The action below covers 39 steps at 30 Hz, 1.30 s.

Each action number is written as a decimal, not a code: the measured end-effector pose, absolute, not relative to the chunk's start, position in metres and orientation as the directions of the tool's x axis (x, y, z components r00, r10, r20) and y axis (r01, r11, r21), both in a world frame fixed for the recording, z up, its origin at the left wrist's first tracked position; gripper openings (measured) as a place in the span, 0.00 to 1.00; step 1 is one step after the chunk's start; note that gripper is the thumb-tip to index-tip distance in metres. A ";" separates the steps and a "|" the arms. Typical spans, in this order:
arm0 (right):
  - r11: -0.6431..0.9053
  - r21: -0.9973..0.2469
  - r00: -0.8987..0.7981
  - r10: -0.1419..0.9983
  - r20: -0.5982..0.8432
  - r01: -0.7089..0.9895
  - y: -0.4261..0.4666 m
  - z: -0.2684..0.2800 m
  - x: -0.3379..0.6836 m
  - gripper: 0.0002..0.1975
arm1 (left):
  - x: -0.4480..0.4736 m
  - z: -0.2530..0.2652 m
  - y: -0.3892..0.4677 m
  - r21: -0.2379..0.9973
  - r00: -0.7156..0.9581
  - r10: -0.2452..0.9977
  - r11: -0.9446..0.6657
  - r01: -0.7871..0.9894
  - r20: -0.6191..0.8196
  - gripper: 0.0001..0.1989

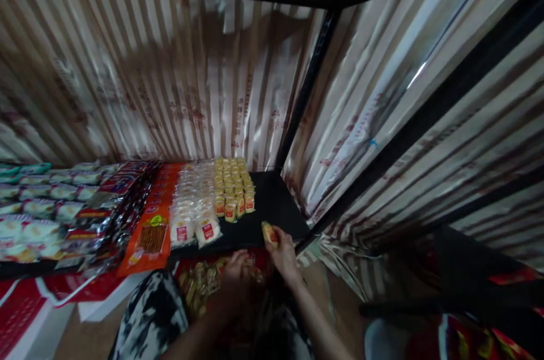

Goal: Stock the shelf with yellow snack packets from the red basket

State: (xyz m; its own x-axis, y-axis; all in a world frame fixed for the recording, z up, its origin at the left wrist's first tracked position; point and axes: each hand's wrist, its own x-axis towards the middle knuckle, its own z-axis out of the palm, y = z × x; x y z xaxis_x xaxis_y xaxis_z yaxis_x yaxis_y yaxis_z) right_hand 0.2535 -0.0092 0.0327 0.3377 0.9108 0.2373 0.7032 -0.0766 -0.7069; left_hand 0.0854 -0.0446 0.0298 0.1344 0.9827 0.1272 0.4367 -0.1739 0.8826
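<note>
My right hand (283, 251) grips a small yellow wrapped snack (269, 233) at the front edge of the black shelf (266, 201). Lower down, my left hand (236, 267) is over a red box (182, 265) of loose yellow wrapped snacks (198, 286) between my knees. Its fingers look curled, in dim light; what they hold, if anything, cannot be made out. Rows of upright yellow snack packs (233, 184) stand on the shelf, beyond both hands. Left of those rows are white-looking clear packets (191, 207) with red labels.
An orange bag (152, 229), dark shiny packets (119, 207) and stacked white packs (40, 210) fill the shelf's left side. A black post (312, 79) rises at the back corner, and a slanting black bar (395, 127) crosses the right. Striped sheeting (191, 76) hangs behind.
</note>
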 end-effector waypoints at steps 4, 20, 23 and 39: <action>0.005 -0.781 0.325 0.907 0.267 0.625 -0.027 0.039 0.218 0.27 | 0.081 0.040 -0.033 0.977 -0.035 0.991 0.131 0.166 -0.127 0.16; 0.046 -0.999 0.212 0.976 0.049 0.022 0.003 0.095 0.225 0.25 | 0.107 0.105 0.032 0.990 0.057 0.989 0.137 -0.041 -0.135 0.15; 0.043 -0.997 0.193 0.981 0.030 -0.064 0.038 0.110 0.249 0.23 | 0.125 0.119 0.067 0.997 0.145 0.989 0.023 0.070 -0.033 0.15; 0.128 -0.991 0.440 0.888 0.136 0.047 0.265 0.058 0.285 0.16 | 0.152 0.149 0.200 0.375 0.470 0.875 -0.476 0.796 0.114 0.25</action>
